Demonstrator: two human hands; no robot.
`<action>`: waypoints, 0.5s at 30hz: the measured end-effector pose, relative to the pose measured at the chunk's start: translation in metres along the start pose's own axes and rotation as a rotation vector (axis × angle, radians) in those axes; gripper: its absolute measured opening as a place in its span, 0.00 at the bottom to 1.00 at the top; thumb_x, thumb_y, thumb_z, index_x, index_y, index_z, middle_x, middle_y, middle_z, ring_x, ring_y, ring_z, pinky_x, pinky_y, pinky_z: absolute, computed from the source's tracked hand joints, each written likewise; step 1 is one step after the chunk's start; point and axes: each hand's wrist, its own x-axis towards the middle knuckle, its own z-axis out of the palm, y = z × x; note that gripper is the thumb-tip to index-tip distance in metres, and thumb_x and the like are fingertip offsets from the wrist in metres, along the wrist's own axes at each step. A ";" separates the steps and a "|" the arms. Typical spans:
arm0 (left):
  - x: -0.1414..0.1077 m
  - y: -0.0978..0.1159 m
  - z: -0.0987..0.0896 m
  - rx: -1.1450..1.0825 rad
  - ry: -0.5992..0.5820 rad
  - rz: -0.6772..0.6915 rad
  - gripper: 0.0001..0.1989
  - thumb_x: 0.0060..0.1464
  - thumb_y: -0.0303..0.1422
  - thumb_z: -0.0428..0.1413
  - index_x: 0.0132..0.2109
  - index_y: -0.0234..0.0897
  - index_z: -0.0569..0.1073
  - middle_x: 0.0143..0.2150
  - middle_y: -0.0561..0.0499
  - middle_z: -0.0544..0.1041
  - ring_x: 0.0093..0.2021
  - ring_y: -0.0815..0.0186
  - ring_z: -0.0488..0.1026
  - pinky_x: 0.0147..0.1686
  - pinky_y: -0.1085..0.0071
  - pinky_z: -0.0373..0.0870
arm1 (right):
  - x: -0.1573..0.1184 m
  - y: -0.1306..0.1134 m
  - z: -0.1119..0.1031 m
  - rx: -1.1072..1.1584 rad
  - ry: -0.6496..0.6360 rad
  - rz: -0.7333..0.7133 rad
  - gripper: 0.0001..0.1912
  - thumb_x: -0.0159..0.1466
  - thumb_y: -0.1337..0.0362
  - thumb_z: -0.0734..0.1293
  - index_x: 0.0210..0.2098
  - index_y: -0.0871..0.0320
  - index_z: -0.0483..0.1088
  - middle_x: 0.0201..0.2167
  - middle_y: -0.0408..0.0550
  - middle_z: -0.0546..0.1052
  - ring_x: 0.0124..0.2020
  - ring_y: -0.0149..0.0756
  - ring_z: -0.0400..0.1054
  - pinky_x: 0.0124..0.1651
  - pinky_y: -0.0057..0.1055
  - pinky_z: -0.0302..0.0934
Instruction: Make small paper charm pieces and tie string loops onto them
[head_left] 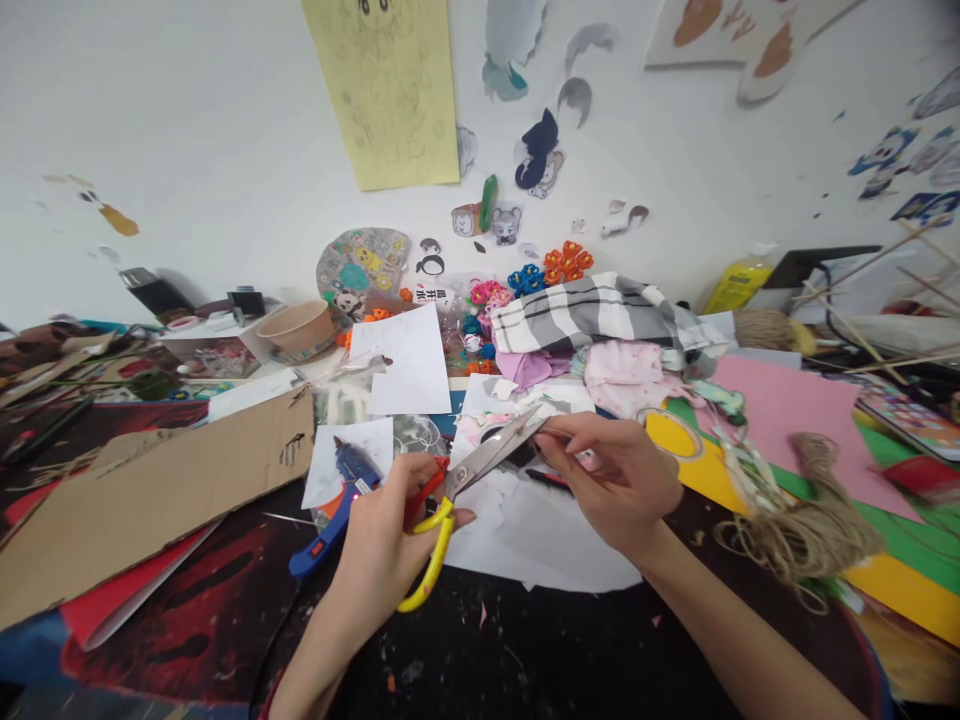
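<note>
My left hand [394, 530] is closed round the red and yellow handles of a pair of scissors [487, 457]. The blades point up and to the right, towards my right hand [619, 478]. Its thumb and forefinger are pinched together at the blade tips; whether something small is between them cannot be made out. Below both hands lie sheets of white paper [525, 545] on the dark table [540, 650]. A blue glue gun [330, 530] rests just left of my left hand, partly on a white sheet, with a small red light on it.
Brown cardboard [165, 480] lies at left. On the right are a twine bundle [817, 520], pink paper [795, 400] and a tape roll [675, 435]. Checked cloth [600, 315], yarn flowers [566, 262] and a wooden bowl [298, 330] stand along the wall.
</note>
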 end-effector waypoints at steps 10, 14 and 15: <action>0.003 0.005 0.006 -0.050 -0.053 -0.071 0.21 0.51 0.45 0.63 0.44 0.41 0.64 0.33 0.55 0.76 0.30 0.66 0.74 0.30 0.75 0.68 | 0.000 0.005 0.002 -0.036 0.038 0.102 0.10 0.57 0.73 0.72 0.34 0.53 0.69 0.33 0.44 0.81 0.34 0.36 0.77 0.36 0.33 0.74; 0.005 0.008 0.009 -0.082 -0.066 -0.093 0.20 0.52 0.45 0.62 0.45 0.41 0.63 0.30 0.57 0.73 0.27 0.69 0.69 0.27 0.76 0.64 | 0.000 0.006 0.002 -0.053 0.052 0.139 0.09 0.58 0.72 0.72 0.34 0.54 0.70 0.33 0.45 0.80 0.34 0.37 0.77 0.37 0.34 0.74; 0.006 0.009 0.011 -0.091 -0.074 -0.100 0.20 0.52 0.45 0.62 0.44 0.41 0.63 0.29 0.58 0.72 0.26 0.69 0.68 0.26 0.76 0.63 | 0.000 0.007 0.002 -0.056 0.055 0.147 0.09 0.58 0.72 0.72 0.34 0.54 0.70 0.33 0.45 0.80 0.35 0.37 0.77 0.37 0.34 0.74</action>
